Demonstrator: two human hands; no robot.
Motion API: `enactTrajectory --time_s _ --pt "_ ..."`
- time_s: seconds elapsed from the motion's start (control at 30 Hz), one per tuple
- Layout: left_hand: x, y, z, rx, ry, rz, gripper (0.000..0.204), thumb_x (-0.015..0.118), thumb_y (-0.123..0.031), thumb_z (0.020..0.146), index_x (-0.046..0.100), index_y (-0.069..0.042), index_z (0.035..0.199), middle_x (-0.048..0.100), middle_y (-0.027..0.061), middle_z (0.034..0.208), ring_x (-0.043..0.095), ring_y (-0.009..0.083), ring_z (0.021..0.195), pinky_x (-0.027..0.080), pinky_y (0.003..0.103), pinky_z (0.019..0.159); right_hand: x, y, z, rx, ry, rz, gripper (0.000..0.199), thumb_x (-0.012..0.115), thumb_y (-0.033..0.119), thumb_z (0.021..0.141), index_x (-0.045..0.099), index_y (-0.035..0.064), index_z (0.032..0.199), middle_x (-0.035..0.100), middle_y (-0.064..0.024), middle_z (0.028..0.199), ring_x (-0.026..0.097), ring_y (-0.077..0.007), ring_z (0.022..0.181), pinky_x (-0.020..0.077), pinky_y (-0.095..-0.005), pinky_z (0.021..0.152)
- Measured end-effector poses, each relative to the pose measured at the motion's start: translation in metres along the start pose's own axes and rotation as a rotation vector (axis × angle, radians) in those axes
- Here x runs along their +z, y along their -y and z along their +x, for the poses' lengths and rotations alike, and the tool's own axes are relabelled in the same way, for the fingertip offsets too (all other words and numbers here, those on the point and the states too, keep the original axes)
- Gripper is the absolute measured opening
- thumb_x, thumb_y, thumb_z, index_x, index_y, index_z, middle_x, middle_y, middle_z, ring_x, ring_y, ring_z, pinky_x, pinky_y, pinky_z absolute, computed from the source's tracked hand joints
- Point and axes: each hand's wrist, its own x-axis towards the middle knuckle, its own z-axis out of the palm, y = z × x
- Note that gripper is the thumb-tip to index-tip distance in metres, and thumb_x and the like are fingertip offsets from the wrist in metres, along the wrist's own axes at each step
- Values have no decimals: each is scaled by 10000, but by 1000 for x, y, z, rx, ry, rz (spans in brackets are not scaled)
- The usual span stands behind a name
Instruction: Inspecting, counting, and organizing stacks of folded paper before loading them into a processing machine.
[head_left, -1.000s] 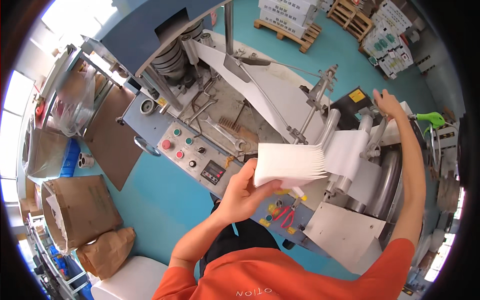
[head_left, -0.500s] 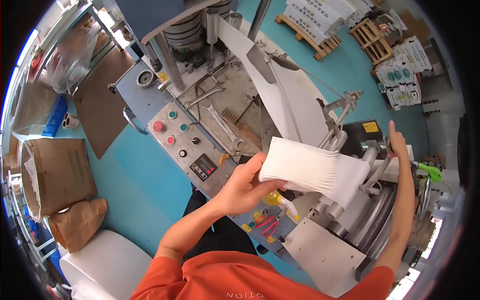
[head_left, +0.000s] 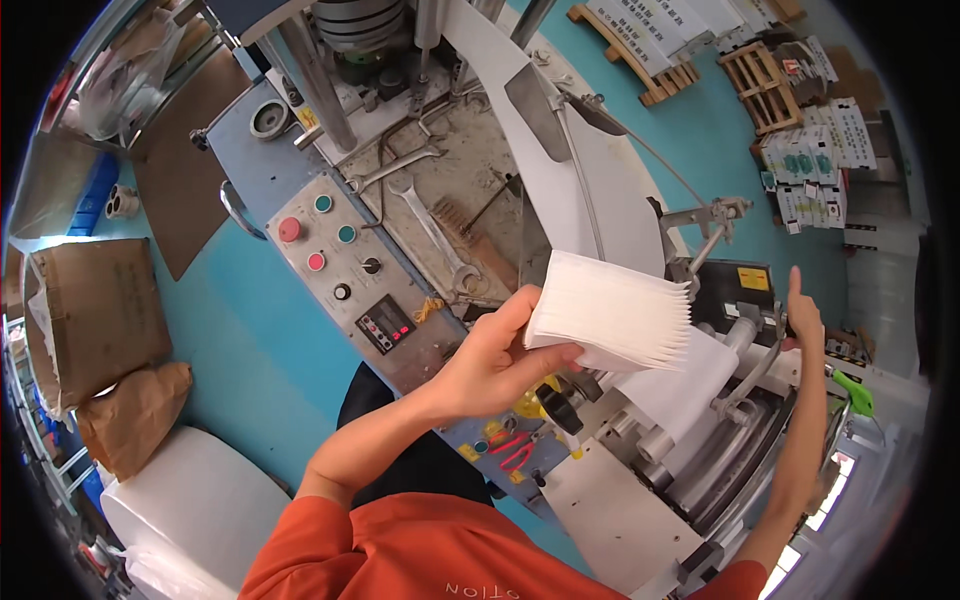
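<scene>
My left hand (head_left: 490,365) grips a thick stack of white folded paper napkins (head_left: 610,312) by its near edge and holds it above the machine. My right hand (head_left: 803,310) is stretched far out to the right, fingers straight and apart, empty, close to the machine's metal rollers (head_left: 745,345). A wide white paper web (head_left: 560,150) runs down through the machine from above. More white paper (head_left: 690,385) sits on the rollers just under the stack.
A grey control panel (head_left: 345,265) with red and green buttons and a small display faces me. Wrenches (head_left: 435,215) lie on the machine's dusty top. A big white paper roll (head_left: 190,510) and brown bags (head_left: 95,320) stand at left. Pallets with boxes (head_left: 790,130) lie far right.
The view has shifted so the machine sits lower and closer. My left hand kept the napkin stack and brought it slightly nearer. My right hand stayed stretched out by the rollers.
</scene>
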Motion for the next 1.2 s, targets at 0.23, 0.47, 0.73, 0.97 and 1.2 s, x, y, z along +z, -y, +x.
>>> enactTrajectory --time_s 0.23,0.47,0.73,0.97,1.2 --pt "-1 10 -7 -15 -28 1 291 606 -8 942 491 -14 1209 618 45 1066 624 121 961 516 276 822 14 16 -61 -686 -623 266 150 489 142 984 514 -5 999 531 -224 903 545 -454 859 445 -488 724" --pt "-4 17 -24 -82 -227 134 213 599 28 917 607 57 1127 685 103 1021 673 174 872 551 304 777 -38 50 -35 138 137 338 908 267 707 926 574 -98 1212 625 -314 1117 613 -431 1076 513 -464 872" --pt "-11 13 -59 -4 -387 328 178 613 -36 941 602 73 1080 677 111 928 646 160 782 524 281 725 13 54 -52 -11 -434 58 463 356 368 1011 676 44 925 704 -223 895 686 -418 814 550 -510 748" --pt "-2 5 -105 88 -486 337 220 587 -53 954 562 64 1139 658 110 961 615 146 773 503 276 706 16 41 -55 -68 -535 151 501 548 517 912 599 56 1102 664 -184 912 656 -362 873 516 -433 782" --pt "17 13 -162 -205 -203 351 196 614 -48 934 586 54 1098 657 105 974 629 158 803 515 295 728 -151 33 -291 -477 -375 294 415 568 352 923 614 -18 1105 673 -226 942 650 -389 925 515 -464 805"
